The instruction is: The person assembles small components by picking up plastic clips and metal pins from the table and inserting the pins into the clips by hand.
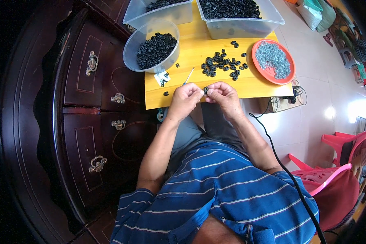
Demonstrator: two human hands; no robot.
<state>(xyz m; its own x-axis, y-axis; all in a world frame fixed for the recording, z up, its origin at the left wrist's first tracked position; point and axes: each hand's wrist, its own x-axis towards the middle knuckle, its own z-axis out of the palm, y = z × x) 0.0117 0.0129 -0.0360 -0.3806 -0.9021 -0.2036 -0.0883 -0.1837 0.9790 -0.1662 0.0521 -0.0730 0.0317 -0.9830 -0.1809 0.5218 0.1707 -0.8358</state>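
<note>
"Striped shirt (248,179) nearest us. And at twelve from it?"

"Left hand (185,100) and right hand (225,99), fingertips pinched together on one black part (206,90)."

"What could go wrong?"

"So small, it could slip over the six-o'clock edge of the table (256,90). Driver (189,75) at eleven: held or lying, I can't tell; a nudge might roll it."

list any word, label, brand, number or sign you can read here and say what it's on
None: no text can be read in this view.
Black part between the left hand and right hand: too small to make out any marking.
White card on the yellow table: too small to tell whether it bears print.
White sack at upper right: too blurred to read.
</note>
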